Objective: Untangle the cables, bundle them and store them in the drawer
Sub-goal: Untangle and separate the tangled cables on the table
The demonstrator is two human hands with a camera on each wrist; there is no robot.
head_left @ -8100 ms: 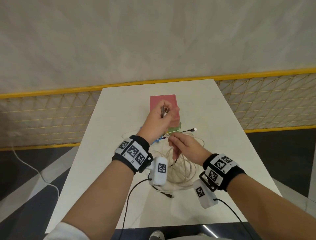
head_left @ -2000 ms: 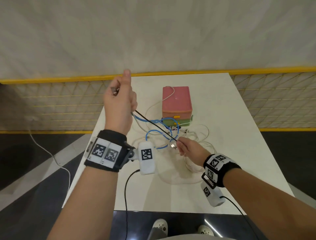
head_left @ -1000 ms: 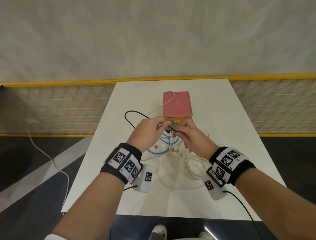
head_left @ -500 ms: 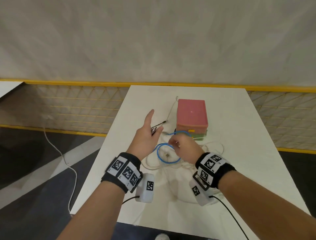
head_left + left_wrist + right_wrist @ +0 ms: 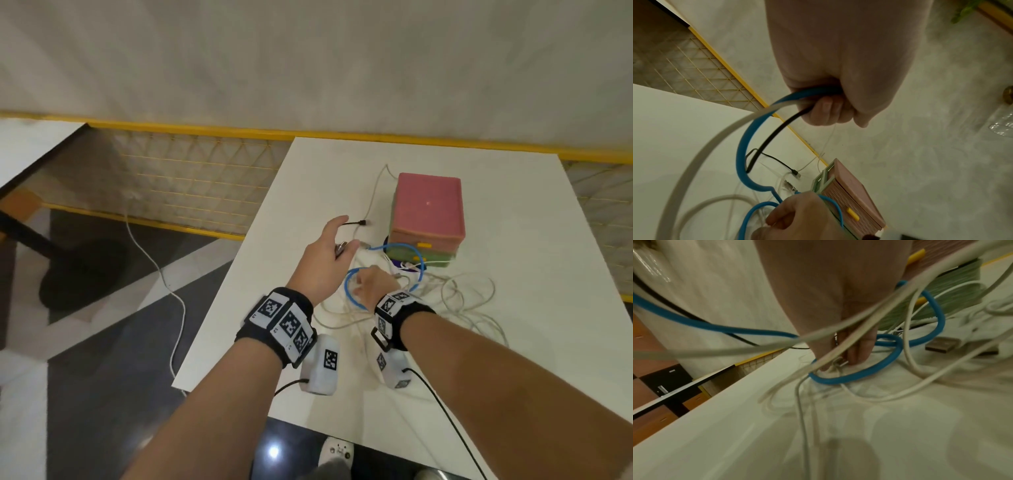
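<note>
A tangle of white cables [image 5: 462, 308], a blue cable [image 5: 347, 294] and a black cable [image 5: 352, 223] lies on the white table [image 5: 534, 359] in front of a small drawer box [image 5: 428, 205] with a pink top and a green drawer [image 5: 440, 262] below. My left hand [image 5: 342, 246] is raised left of the box. In the left wrist view its fingers [image 5: 824, 108] curl round the blue cable [image 5: 742, 146], the black cable [image 5: 772, 136] and a pale one. My right hand [image 5: 846, 360] reaches down inside a blue loop [image 5: 859, 378] and pinches a small metal plug [image 5: 840, 362].
The table's left edge [image 5: 236, 274] runs close beside my left arm, with dark floor and a loose white cord [image 5: 154, 270] below. A yellow-framed mesh barrier [image 5: 191, 185] stands behind. A USB plug [image 5: 941, 344] lies near the green drawer [image 5: 953, 293].
The hands, together at the drawer box a second ago, have parted. The left stays raised with its cables; the right has dropped into the blue loop. The view has swung left.
</note>
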